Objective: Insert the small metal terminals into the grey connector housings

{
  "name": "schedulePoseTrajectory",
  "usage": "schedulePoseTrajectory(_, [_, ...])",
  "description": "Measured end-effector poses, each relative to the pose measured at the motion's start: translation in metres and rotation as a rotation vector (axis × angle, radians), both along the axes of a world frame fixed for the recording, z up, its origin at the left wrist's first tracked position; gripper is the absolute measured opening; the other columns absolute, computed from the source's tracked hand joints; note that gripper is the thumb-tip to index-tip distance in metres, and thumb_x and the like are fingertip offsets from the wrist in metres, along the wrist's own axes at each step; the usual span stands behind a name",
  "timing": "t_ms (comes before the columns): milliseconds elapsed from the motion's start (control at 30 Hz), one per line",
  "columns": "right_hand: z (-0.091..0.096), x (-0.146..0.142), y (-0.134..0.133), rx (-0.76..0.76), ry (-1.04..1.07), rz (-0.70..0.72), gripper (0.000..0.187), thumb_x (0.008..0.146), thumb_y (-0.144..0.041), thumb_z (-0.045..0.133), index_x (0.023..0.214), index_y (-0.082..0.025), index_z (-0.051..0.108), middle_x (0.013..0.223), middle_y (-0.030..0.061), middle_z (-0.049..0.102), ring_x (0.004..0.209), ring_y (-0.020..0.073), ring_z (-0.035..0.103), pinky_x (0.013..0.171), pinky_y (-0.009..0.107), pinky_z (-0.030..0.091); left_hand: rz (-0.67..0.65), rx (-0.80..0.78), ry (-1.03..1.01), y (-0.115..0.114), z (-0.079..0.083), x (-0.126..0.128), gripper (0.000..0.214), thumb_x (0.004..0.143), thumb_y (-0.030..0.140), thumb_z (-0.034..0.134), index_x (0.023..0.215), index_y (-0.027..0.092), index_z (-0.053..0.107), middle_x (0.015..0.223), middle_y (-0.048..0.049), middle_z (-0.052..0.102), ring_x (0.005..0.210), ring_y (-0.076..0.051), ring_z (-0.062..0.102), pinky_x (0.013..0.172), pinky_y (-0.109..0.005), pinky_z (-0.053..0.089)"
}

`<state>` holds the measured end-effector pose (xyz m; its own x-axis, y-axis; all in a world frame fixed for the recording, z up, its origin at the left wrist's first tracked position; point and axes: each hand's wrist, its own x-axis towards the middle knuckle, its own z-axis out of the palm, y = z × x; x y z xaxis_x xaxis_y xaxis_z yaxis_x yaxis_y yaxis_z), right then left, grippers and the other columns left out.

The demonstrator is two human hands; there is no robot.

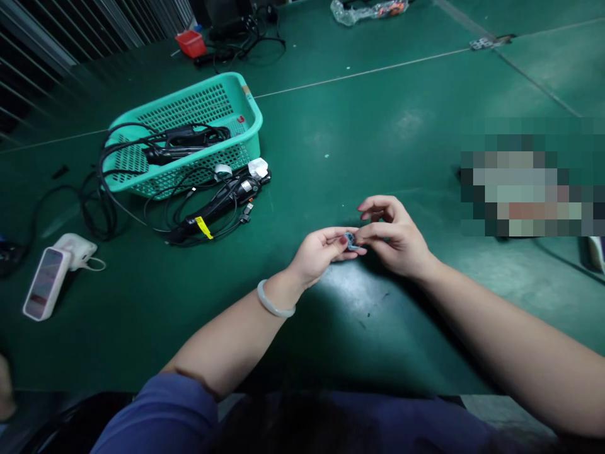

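Observation:
Just above the table, my left hand (319,255) pinches a small blue-grey piece (350,240) between thumb and fingers. The piece looks crumpled or rough, like a scrap of fabric, but it is too small to name for certain. From the other side, my right hand (394,236) meets it with thumb and index finger pinched together at its right edge, while the other fingers curl above. The fingertips hide part of the piece. A pale bangle (274,301) circles my left wrist.
On the green table (302,340), a teal basket (189,104) holds black corded devices. Another black corded device (212,211) with a yellow tag lies before it. A phone (46,284) and white power bank (78,249) are left. A red container (191,44) and plastic bag (363,11) are farther back.

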<state>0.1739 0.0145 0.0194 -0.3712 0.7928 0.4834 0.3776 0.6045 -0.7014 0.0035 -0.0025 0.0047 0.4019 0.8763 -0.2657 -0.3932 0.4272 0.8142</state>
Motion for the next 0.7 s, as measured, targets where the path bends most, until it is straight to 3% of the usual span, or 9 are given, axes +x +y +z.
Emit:
schedulePoseTrajectory(233, [0.001,0.001,0.000,-0.045,0.060,-0.123,0.011,0.078,-0.026,0.065,0.070,-0.028,0.073,0.104,0.0055,0.057,0.087,0.0193,0.056,0.077,0.040,0.051,0.014,-0.060,-0.027,0.001,0.003,0.000,0.022,0.073,0.023,0.072,0.093,0.015,0.069,0.086,-0.0064,0.072,0.076,-0.016,0.070,0.081,-0.033,0.054])
schedulePoseTrajectory(367, [-0.003,0.001,0.001,-0.099,0.005,-0.225,0.015,0.084,-0.025,0.058,0.084,-0.027,0.073,0.093,0.0055,0.064,0.089,0.0206,0.060,0.082,0.041,0.050,0.251,-0.124,-0.102,0.009,0.006,-0.005,0.011,0.083,0.016,0.058,0.089,0.015,0.067,0.084,-0.0035,0.069,0.081,-0.012,0.069,0.088,-0.028,0.052])
schedulePoseTrajectory(500, [-0.011,-0.005,-0.002,-0.075,-0.238,-0.103,0.010,0.079,-0.027,0.065,0.085,-0.024,0.072,0.090,0.0054,0.068,0.087,0.0223,0.059,0.083,0.043,0.049,0.473,-0.132,-0.157,0.015,0.009,-0.009,0.013,0.087,0.013,0.050,0.088,0.016,0.063,0.085,-0.0011,0.067,0.086,-0.009,0.067,0.090,-0.024,0.049])
schedulePoseTrajectory(700, [-0.017,-0.012,-0.004,0.015,-0.423,-0.036,0.011,0.082,-0.024,0.062,0.078,-0.021,0.071,0.086,0.0064,0.067,0.081,0.0222,0.054,0.077,0.040,0.048,0.508,-0.017,-0.012,0.011,0.005,-0.004,0.015,0.079,0.009,0.059,0.092,0.015,0.059,0.088,-0.0016,0.066,0.087,-0.012,0.068,0.094,-0.032,0.047])
